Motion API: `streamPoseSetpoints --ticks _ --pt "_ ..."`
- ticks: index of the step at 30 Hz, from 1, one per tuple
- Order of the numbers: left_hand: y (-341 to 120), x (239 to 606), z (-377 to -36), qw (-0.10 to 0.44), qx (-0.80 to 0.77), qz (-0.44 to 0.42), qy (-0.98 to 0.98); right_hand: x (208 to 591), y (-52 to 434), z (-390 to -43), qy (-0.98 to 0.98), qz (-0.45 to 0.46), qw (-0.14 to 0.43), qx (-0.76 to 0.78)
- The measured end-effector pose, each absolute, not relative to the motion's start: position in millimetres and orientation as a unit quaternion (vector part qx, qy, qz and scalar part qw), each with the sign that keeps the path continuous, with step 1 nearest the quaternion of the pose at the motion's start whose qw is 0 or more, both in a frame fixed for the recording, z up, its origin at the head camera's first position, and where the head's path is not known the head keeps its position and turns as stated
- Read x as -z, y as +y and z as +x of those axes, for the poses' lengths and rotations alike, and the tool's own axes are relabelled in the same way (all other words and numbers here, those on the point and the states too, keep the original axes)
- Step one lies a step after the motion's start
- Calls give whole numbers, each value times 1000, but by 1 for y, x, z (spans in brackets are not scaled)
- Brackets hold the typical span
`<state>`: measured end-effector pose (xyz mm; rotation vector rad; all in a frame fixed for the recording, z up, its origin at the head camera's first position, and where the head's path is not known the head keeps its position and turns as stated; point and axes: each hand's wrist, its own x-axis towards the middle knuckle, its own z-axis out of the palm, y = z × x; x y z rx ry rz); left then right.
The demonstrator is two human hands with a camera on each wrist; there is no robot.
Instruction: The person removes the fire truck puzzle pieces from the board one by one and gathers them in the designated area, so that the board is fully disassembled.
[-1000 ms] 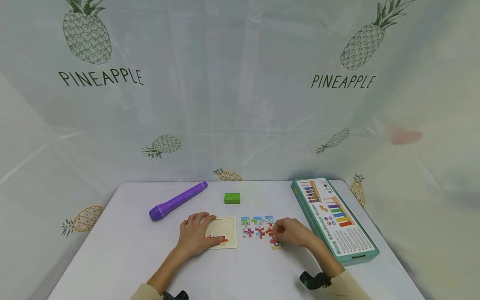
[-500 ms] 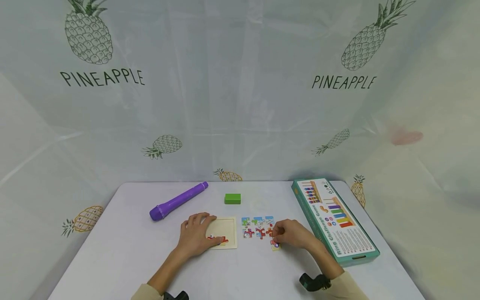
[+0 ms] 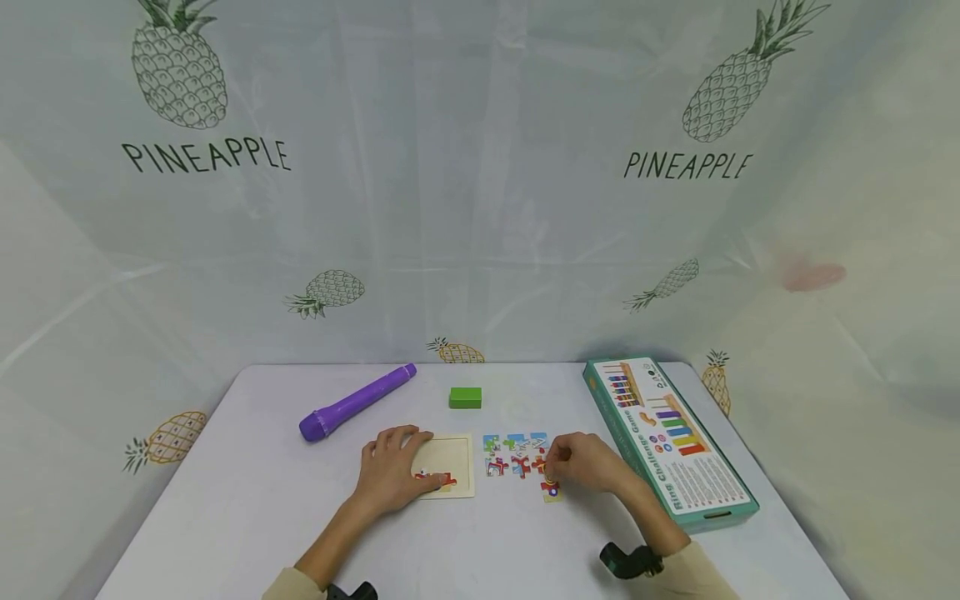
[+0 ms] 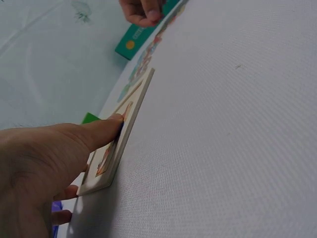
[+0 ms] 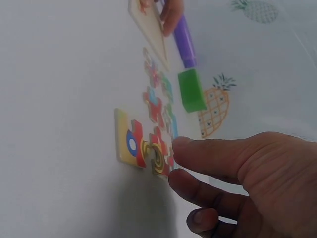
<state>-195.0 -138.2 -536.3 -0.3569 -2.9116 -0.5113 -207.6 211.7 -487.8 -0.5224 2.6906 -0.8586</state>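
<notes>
My left hand (image 3: 390,473) rests over the left side of a shallow wooden puzzle tray (image 3: 448,447). Its thumb presses on red pieces (image 3: 450,479) lying along the tray's near side, while the fingers spread by the left and far edges. The right hand (image 3: 588,461) hovers above the right end of the loose jigsaw pieces. In the right wrist view its thumb and forefinger stand apart, with nothing seen between them. Just beyond those fingertips lie a yellow piece with a blue wheel (image 5: 131,144) and a red piece with yellow rings (image 5: 159,157).
Several loose jigsaw pieces (image 3: 521,465) lie in rows right of the tray. A green block (image 3: 465,397) stands behind, a purple microphone-shaped stick (image 3: 352,406) at back left. A large teal game box (image 3: 678,442) lies at right, close to the right forearm.
My right hand has risen slightly from the lowest piece at right, which has shifted a little and now shows more plainly. My left hand has stayed on the tray.
</notes>
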Motion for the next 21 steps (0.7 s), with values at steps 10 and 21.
streamPoseSetpoints --ticks 10,21 --pt "-138 533 -191 84 179 -129 -972 486 203 -215 935 -181 103 289" --pt "-140 539 -190 111 185 -138 -967 499 131 -213 933 -236 89 258"
